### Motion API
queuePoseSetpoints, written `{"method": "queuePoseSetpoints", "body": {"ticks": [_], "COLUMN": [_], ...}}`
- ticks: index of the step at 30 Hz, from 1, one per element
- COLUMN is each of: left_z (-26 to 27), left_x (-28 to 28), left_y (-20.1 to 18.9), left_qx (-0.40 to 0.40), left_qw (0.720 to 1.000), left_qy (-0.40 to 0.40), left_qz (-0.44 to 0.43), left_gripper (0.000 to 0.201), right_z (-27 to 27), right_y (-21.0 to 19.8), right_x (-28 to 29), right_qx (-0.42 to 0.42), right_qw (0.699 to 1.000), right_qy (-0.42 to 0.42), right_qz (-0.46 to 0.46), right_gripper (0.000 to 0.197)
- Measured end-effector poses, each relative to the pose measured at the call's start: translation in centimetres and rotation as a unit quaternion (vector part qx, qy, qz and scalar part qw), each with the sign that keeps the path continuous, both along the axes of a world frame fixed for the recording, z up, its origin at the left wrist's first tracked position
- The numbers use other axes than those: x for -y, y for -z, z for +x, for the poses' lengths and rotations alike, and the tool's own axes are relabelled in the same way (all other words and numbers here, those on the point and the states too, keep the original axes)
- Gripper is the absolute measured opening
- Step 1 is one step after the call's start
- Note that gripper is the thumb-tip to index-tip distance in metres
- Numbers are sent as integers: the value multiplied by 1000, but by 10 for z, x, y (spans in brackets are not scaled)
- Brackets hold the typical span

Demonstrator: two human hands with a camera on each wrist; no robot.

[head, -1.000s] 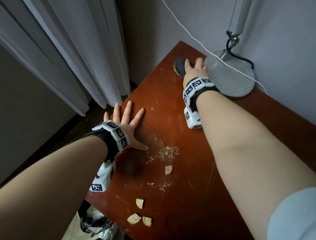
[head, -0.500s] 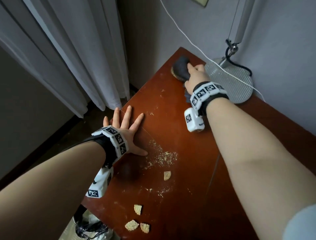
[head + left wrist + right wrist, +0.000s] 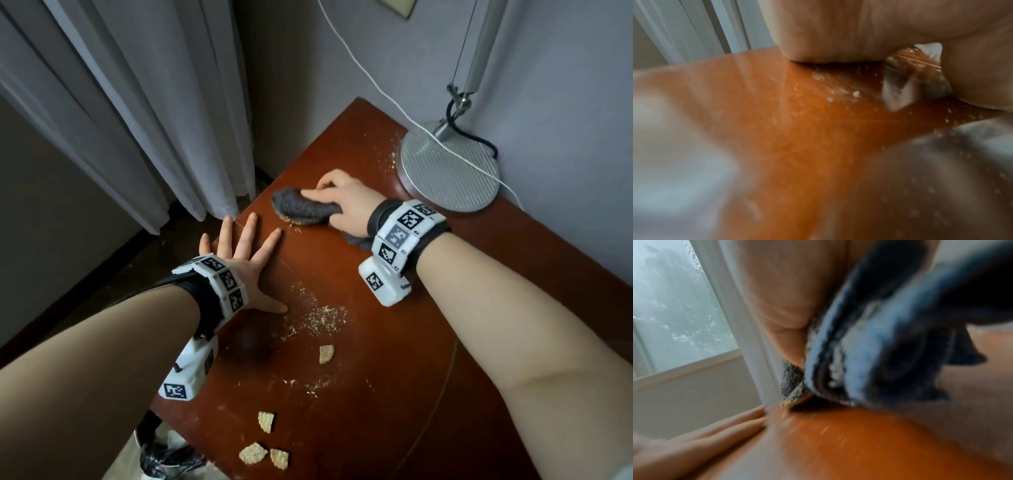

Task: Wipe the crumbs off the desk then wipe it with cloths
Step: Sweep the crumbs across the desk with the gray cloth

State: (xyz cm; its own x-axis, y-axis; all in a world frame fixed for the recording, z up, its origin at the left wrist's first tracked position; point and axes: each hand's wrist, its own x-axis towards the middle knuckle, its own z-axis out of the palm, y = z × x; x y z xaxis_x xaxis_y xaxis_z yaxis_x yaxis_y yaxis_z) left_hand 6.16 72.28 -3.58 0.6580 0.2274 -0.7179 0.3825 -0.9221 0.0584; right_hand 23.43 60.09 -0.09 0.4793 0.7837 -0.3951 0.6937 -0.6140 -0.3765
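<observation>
Near the far left edge of the table (image 3: 394,342), head view: right hand (image 3: 346,202) lay on a dark grey cloth (image 3: 301,207), fingers curled over its bunched body and pressing it to the wood. A pale crumb line showed under the cloth's near rim. Left hand (image 3: 239,260) rested flat at the left edge, fingers spread and straight, holding nothing. Fine crumbs (image 3: 322,318) lay just beside its thumb; larger cracker pieces (image 3: 263,445) sat toward the near edge. Lamp base (image 3: 448,168) stood at the far right corner, more specks beside it. A black bag (image 3: 168,462) showed below the near left corner, partly cut off.

Judgement: cloth is soft, light and floppy; it should be taken from above with a flat palm over the wad, so the edge drags crumbs rather than riding over them. Cracker pieces look brittle.

Left wrist view: palm down on the table, specks close by; lower half blurred, not readable.

Right wrist view: motion blur. Cloth (image 3: 869,345) folded under the hand, crumbs caught in its folds. Fingertips hidden behind the cloth. Left hand's fingers (image 3: 719,430) visible at the table edge.
</observation>
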Motion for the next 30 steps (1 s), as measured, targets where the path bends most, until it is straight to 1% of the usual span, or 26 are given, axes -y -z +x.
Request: {"method": "queuePoseSetpoints", "body": {"ticks": [2,3,5,6,9,11,14,18,20,22,23,24,26,28,29,30], "left_z": [0,0,1,2,3,3,3,2,1,1,1,1,1,2,2,2], "left_x": [0,0,-1,-1,-2,-2,-2,-2,-1,-1,-1,-1,-2,-2,-2,-2], "left_y": [1,1,2,2,4,4,3,1,-1,-1,0,0,2,2,2,2], "left_qx": [-1,-4,-13,-18,-24,-24,-23,-17,-11,-9,-8,-8,-9,-13,-15,-16], "left_qw": [1000,1000,1000,1000,1000,1000,1000,1000,1000,1000,1000,1000,1000,1000,1000,1000], "left_qy": [-2,-3,-3,-3,-5,-7,-5,-2,1,2,2,2,1,1,0,-1], "left_qz": [-3,-3,-1,0,-4,-6,-6,-4,-4,-4,-4,-3,-3,-2,-3,-4], "left_gripper": [125,125,125,125,125,125,125,125,124,124,124,125,125,125,125,125], "right_z": [19,31,56,67,90,90,72,26,9,7,11,15,28,42,48,54], "right_y": [-5,-7,-7,-6,1,0,-7,-13,-18,-26,-32,-37,-43,-40,-37,-31], "right_x": [-7,-14,-27,-32,-34,-31,-26,-8,9,23,29,34,36,28,20,11], "right_qx": [66,118,213,245,278,281,286,255,217,154,131,124,158,210,228,246], "right_qw": [994,986,963,951,922,906,898,912,916,923,926,931,942,948,947,943], "right_qy": [88,116,131,131,156,164,120,72,61,97,130,164,204,192,176,154], "right_qz": [4,-23,-99,-135,-221,-269,-311,-314,-333,-340,-328,-303,-214,-145,-143,-163], "right_gripper": [59,61,63,61,54,51,44,38,30,23,25,28,37,56,61,63]}}
